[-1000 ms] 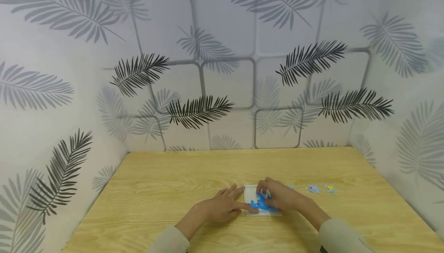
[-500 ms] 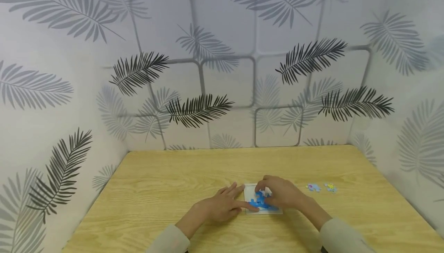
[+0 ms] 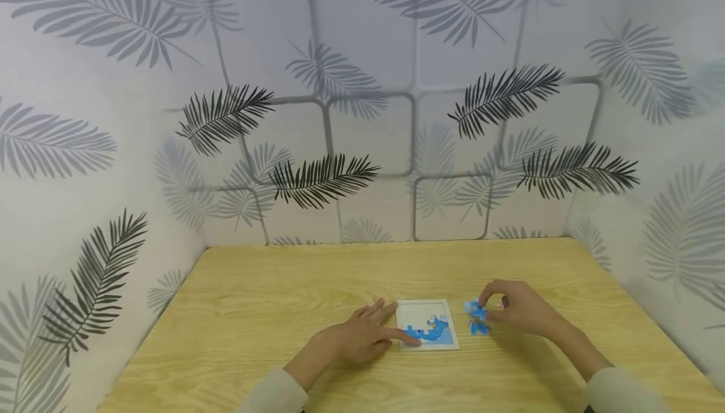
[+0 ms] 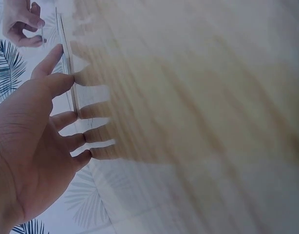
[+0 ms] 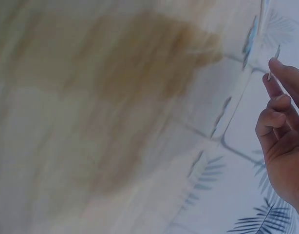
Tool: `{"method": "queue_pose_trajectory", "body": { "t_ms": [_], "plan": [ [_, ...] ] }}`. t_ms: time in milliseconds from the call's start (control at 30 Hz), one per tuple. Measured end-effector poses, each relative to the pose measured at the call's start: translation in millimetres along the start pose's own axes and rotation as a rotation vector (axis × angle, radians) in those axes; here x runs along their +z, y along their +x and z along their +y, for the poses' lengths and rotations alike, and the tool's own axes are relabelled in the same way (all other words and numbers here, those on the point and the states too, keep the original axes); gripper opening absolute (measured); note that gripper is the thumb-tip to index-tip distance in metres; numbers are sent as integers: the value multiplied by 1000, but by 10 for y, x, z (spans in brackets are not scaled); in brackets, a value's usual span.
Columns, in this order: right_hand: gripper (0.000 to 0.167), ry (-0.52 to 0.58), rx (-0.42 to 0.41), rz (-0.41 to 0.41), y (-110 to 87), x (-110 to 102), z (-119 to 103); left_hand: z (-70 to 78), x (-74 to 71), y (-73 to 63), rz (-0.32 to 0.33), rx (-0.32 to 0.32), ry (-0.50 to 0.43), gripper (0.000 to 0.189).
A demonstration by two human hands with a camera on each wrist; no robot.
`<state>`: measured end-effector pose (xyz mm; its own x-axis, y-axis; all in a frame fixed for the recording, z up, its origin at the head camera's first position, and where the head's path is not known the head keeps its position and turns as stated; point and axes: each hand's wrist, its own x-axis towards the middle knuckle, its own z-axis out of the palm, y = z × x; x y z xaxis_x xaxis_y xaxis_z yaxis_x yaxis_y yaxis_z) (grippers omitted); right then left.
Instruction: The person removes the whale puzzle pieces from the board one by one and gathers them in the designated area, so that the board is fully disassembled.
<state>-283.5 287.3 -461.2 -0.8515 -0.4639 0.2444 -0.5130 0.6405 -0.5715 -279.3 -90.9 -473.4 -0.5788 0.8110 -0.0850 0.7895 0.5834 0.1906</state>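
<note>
My left hand [image 3: 362, 336] lies spread at the left side of a white puzzle tray [image 3: 455, 346], its thumb reaching over the lower left corner. In the left wrist view, the fingertips of the left hand [image 4: 42, 131] meet the table by the tray's edge. Joined blue puzzle pieces [image 3: 432, 332] fill the lower part of the tray. To its right, my right hand [image 3: 523, 309] pinches a blue puzzle piece [image 3: 474, 310] between thumb and finger. The right wrist view shows that puzzle piece [image 5: 274, 68] edge-on and raised. Another blue piece [image 3: 479, 327] is just below it.
Farther right, a loose puzzle piece [image 3: 501, 305] is mostly hidden behind the right hand. Low on the table, several loose pieces [image 5: 221, 117] show edge-on in the right wrist view. A leaf-patterned wall [image 3: 374, 211] stands behind the wooden table [image 3: 283, 287].
My right hand has moved from over the tray to the right, and the blue piece it was handling there is gone from the tray. The left hand has stayed in place.
</note>
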Motion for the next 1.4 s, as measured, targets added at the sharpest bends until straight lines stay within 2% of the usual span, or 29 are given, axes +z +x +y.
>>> {"method": "queue_pose_trajectory", "body": {
  "t_ms": [167,300,567,733,933,1100,1200,1333,1400],
  "plan": [
    [15,35,21,-15,-235,-92,177,13,-6,22,-7,7,-7,56],
    [17,14,32,-16,-350,-143,259,33,-30,32,-24,-13,-3,55],
    [20,-29,-3,-37,-447,-206,360,40,-9,34,-17,-41,-70,40],
    [23,-41,-26,-47,-435,-201,374,77,-14,44,19,-35,-91,34],
    [16,-16,-77,-75,-350,-221,331,89,-13,89,48,-44,-78,32],
    [12,22,-100,-56,-158,-159,170,99,-40,121,50,-77,-103,38],
    [15,71,-119,-89,2,-32,19,118,-59,159,47,-127,-93,57],
    [26,189,-98,-180,201,175,-176,145,-74,221,35,-240,-84,92],
    [29,227,-73,-218,268,270,-251,161,-76,243,27,-267,-72,97]
  ]
}}
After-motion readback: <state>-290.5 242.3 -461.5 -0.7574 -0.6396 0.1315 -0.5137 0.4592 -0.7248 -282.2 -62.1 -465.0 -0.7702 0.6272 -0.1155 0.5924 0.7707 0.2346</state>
